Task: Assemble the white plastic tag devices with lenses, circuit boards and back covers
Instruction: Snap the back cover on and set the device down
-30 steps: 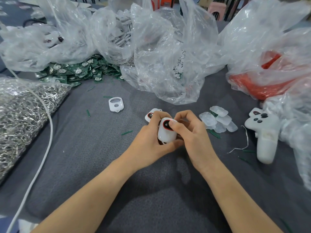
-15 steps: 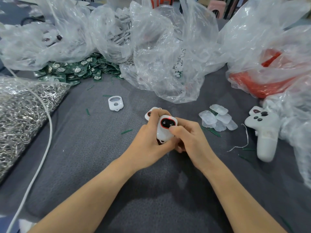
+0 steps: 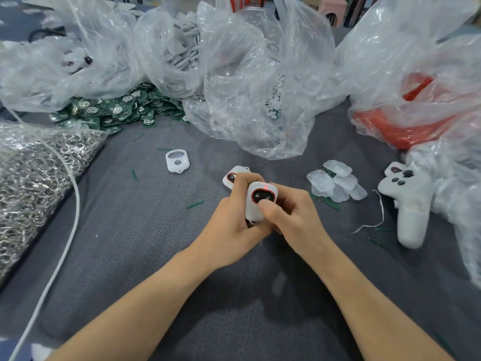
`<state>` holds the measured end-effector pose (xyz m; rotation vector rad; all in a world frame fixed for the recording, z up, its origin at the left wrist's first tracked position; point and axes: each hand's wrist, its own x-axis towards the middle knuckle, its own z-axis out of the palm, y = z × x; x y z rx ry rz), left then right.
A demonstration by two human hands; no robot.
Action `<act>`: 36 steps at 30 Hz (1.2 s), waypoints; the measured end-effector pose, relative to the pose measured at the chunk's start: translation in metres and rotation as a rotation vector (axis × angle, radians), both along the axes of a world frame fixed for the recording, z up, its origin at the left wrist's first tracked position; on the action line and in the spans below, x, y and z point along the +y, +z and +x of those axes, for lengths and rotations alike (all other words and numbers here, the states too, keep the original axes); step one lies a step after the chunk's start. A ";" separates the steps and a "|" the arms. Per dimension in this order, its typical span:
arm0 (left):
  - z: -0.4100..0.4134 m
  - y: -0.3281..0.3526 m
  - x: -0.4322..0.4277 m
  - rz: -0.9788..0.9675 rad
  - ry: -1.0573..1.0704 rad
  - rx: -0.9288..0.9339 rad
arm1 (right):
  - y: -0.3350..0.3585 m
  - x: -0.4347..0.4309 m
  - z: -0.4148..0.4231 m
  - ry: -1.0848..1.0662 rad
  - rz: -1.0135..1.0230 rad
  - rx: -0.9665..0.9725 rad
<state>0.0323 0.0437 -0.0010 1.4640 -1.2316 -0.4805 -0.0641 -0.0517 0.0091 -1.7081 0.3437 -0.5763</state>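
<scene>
Both hands hold one white tag device [image 3: 256, 211] upright over the grey cloth. My left hand [image 3: 229, 225] grips its left side and back. My right hand [image 3: 291, 217] grips its right side, the thumb pressing the dark red-rimmed window on its face, where a small red light glows at the top. A second tag device [image 3: 232, 176] with a dark window lies just behind my left fingers. An empty white front shell [image 3: 177, 160] lies farther left. Several clear lenses [image 3: 335, 182] are heaped to the right. Green circuit boards [image 3: 117, 110] are piled at the back left.
Clear plastic bags [image 3: 247, 82] of white parts crowd the back. A bag of metal rings [image 3: 31, 173] lies left, with a white cable [image 3: 68, 230] beside it. A bag with red contents [image 3: 416, 121] and a white game controller [image 3: 408, 204] sit right. Green offcuts [image 3: 194, 205] dot the cloth.
The tag device has been turned more upright and face-on between my hands, and a red light now glows at its top. My right thumb has settled onto its window.
</scene>
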 end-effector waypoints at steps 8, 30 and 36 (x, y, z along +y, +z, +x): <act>0.002 -0.001 0.001 0.000 0.049 0.028 | 0.002 0.001 0.004 0.026 -0.015 0.001; 0.009 -0.009 0.006 0.283 0.094 -0.829 | 0.004 -0.018 -0.021 -0.470 -0.058 0.152; 0.012 -0.009 0.014 0.325 0.077 -0.618 | 0.067 -0.022 -0.008 -0.696 -0.490 0.079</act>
